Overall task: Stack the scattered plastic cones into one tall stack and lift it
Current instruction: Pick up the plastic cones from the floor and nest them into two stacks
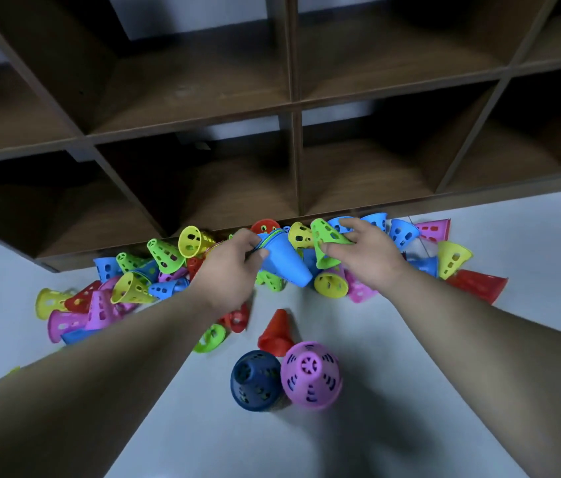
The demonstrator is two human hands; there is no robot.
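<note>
Many perforated plastic cones in yellow, green, blue, pink and red lie scattered on the pale floor along the foot of a shelf unit. My left hand (234, 267) grips a short nested stack (282, 260) whose outer cone is blue, tip pointing down toward me; green and red rims show at its wide end. My right hand (365, 253) holds a green cone (325, 244) by its side, just to the right of the stack. A lone red cone (277, 331) stands upright on the floor nearer to me.
A dark wooden cubby shelf (292, 108) fills the upper view. A navy dome-shaped basket (255, 379) and a purple one (311, 374) sit upside down on the floor near me. More cones spread left (96, 305) and right (479, 284).
</note>
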